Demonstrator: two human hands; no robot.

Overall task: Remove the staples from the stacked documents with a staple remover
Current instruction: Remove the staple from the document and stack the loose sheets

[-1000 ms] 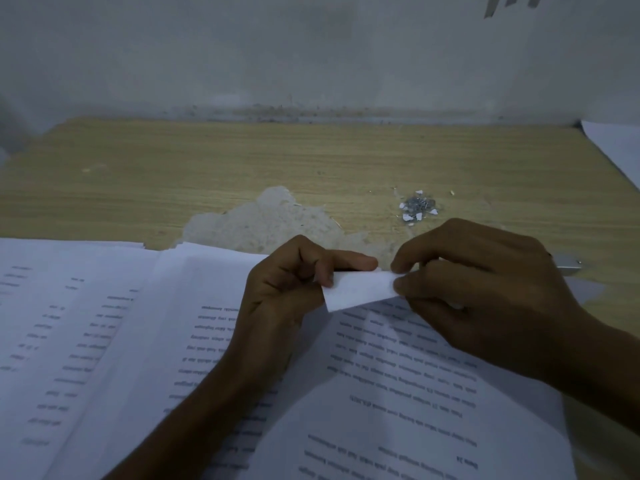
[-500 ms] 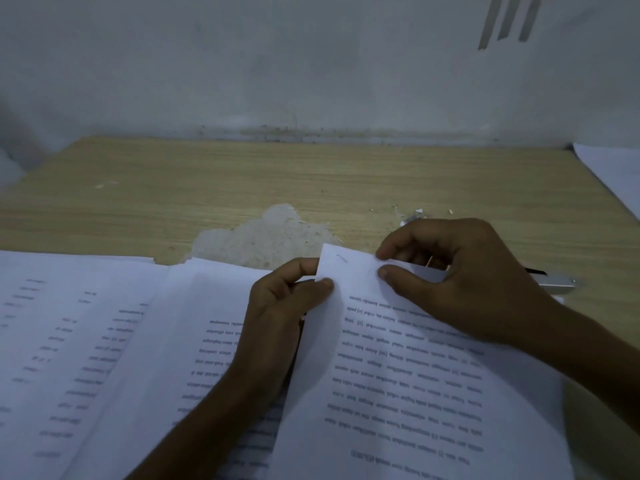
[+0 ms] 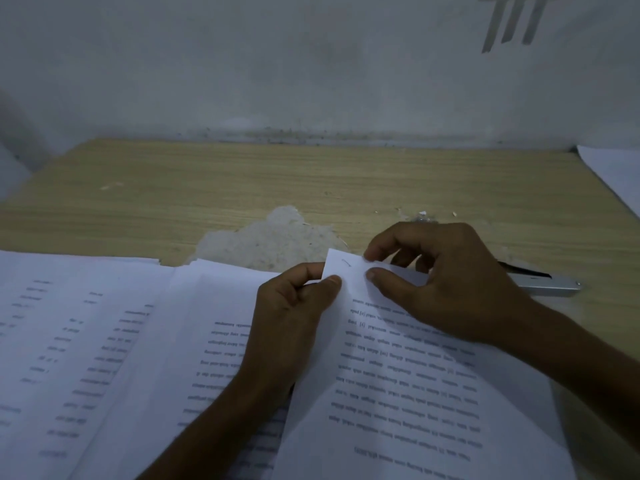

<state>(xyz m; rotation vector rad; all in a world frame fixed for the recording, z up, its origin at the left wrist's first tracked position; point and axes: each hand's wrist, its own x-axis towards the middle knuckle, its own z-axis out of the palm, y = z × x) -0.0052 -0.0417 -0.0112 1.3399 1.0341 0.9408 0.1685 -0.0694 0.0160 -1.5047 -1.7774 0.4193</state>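
— White papers [image 3: 104,341] are lying closest, printing upside down. What are the hands doing?
— The left hand [image 3: 291,306] is pinching the far corner of the stapled bunch [image 3: 398,375], and the right hand [image 3: 450,282] is pinching it too (the staple [image 3: 346,262] is sitting between them).
— And farther back?
— A silver tool [image 3: 547,284] is lying on the wooden table [image 3: 242,181], just behind the right hand.

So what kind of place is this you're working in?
Likely a plain office or study corner: a wood-grain desk against a grey wall, printed documents spread across it, and a metal tool lying behind the right hand.
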